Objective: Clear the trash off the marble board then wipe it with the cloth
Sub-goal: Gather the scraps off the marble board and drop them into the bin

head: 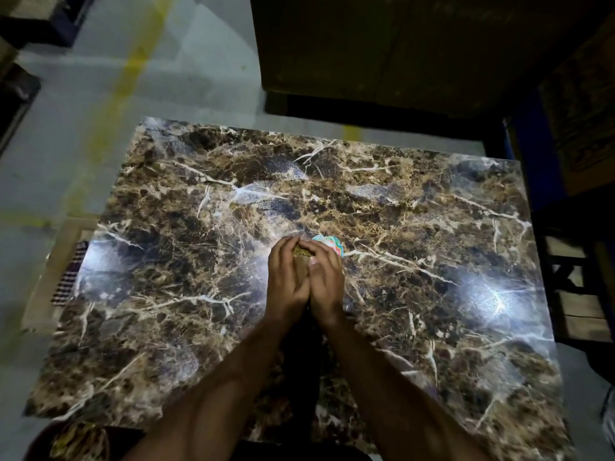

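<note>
While cupped together at board [199, 294] centre, L hand [288, 277] & R hand [327, 281] curled round brownish trash [302, 251]; coloured wrapper [327, 245] just beyond at 1 o'clock, touching R fingertips, nearer R. Checked cloth [70, 274] off board edge at 9 o'clock.

Cupped hands hide most of the trash [301, 251]; checked cloth [70, 276] half-hidden.

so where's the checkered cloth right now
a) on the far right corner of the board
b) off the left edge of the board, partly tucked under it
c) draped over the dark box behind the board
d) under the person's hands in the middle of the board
b: the checkered cloth shows beside the left edge of the marble board, apart from the left hand and right hand, which are cupped together around trash at the board's middle.
</note>
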The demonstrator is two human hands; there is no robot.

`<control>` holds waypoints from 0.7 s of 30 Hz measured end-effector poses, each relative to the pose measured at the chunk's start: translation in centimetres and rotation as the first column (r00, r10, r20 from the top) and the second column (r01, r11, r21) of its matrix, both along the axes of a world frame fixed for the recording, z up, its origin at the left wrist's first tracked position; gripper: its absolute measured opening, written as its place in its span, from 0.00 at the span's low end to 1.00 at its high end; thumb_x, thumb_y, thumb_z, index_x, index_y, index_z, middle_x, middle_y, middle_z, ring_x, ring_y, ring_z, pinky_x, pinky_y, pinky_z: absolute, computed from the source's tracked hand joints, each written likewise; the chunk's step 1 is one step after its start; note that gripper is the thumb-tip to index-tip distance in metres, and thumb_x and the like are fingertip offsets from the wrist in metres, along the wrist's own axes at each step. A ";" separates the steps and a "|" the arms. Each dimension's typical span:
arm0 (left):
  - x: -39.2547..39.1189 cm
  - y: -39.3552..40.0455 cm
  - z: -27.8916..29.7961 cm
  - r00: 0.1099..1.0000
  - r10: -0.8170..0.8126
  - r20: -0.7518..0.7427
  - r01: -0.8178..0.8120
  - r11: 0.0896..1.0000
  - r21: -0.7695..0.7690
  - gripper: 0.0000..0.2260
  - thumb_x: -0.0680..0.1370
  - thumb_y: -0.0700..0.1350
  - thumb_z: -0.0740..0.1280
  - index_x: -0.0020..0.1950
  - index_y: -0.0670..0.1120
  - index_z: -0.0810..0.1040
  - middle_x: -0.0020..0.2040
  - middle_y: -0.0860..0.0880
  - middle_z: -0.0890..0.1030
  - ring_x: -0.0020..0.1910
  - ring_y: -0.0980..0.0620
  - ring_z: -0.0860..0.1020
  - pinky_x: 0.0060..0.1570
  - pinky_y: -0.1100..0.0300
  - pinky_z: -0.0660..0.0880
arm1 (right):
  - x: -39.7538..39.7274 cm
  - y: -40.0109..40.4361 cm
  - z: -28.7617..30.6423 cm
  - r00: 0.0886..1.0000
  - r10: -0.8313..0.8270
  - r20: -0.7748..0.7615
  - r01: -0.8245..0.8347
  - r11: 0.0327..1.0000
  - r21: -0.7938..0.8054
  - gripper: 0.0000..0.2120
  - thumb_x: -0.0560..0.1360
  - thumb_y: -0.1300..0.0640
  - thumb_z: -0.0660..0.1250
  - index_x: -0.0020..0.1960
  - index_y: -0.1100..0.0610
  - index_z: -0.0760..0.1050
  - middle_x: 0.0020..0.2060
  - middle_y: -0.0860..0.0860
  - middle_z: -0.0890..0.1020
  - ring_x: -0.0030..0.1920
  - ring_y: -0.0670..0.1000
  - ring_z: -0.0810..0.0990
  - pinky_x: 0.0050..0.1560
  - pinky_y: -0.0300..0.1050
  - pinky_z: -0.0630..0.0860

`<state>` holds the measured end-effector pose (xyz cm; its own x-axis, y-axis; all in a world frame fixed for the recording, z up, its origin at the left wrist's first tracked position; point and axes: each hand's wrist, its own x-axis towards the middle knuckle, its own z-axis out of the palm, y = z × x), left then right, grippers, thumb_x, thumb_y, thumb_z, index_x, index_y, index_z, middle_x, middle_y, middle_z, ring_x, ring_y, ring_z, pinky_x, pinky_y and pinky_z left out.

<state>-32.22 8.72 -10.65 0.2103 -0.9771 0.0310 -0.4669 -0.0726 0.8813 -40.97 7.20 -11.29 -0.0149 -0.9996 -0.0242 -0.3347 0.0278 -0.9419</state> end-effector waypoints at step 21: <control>-1.2 -1.9 6.6 0.729 0.220 -0.648 -0.173 0.975 0.136 0.05 0.80 0.44 0.61 0.51 0.43 0.73 0.56 0.39 0.78 0.56 0.44 0.77 0.54 0.58 0.75 | 2.6 -0.2 6.7 0.794 -0.205 0.572 0.063 0.964 0.258 0.11 0.79 0.51 0.69 0.57 0.54 0.76 0.53 0.51 0.83 0.56 0.52 0.82 0.56 0.46 0.78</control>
